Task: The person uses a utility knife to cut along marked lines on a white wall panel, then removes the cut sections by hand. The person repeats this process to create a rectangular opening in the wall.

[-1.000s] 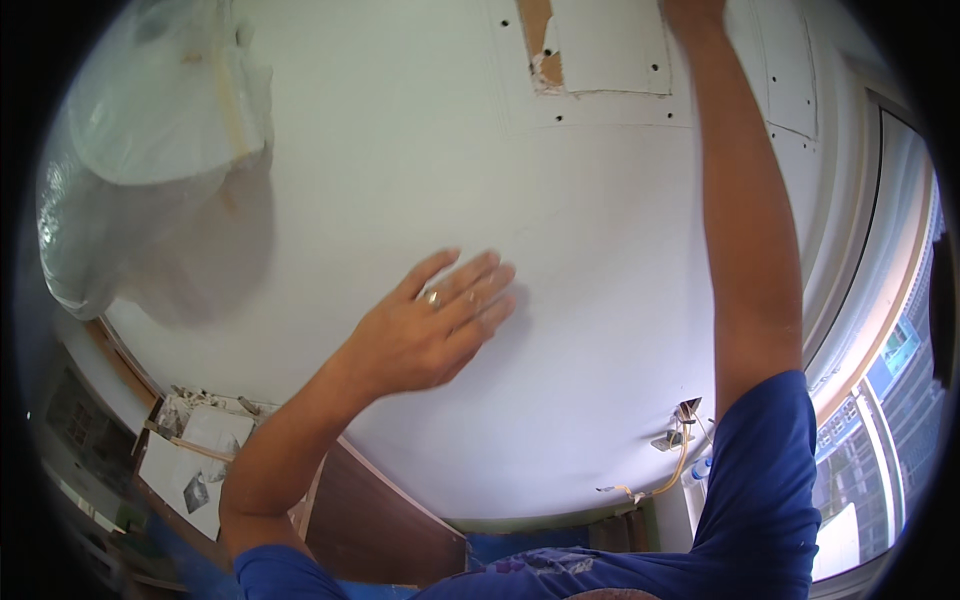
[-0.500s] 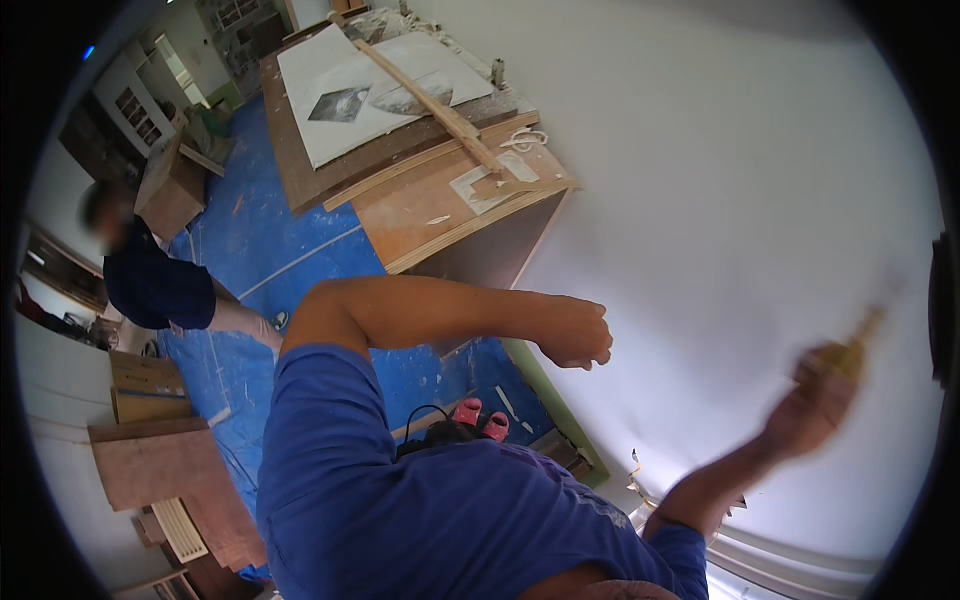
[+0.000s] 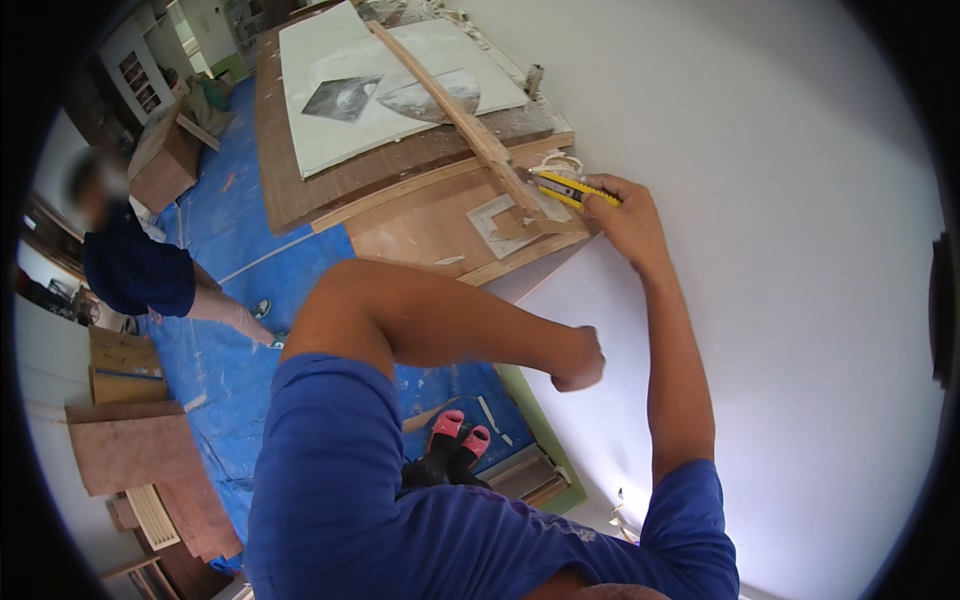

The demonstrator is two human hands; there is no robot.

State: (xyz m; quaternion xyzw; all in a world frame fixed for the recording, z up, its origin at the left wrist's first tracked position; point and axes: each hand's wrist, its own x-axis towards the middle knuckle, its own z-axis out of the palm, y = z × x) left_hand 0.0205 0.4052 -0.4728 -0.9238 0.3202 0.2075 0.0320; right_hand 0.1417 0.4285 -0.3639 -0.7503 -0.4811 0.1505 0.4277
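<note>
In my right hand (image 3: pixel 632 222) is a yellow utility knife (image 3: pixel 575 188), gripped near its rear end. Its tip points left, over the right corner of a plywood bench (image 3: pixel 400 238), close to a long wooden strip (image 3: pixel 455 112). A loop of white cord (image 3: pixel 556 162) lies just beyond the knife. My left hand (image 3: pixel 580 360) is curled into a fist beside the white wall, in front of the bench. Its fingers are turned under, so whatever they may hold is hidden.
White sheets (image 3: pixel 300 60) with dark printed shapes lie on a brown board (image 3: pixel 275 150) on the bench. A person in dark clothes (image 3: pixel 140 265) stands at left on blue floor sheeting (image 3: pixel 255 285). Brown panels (image 3: pixel 130 450) lean at lower left. The white wall (image 3: pixel 800 250) runs along the right.
My right hand has swung from the far right, by the wall, up and left to the bench corner with the utility knife. My left fist has dropped slightly and turned downward.
</note>
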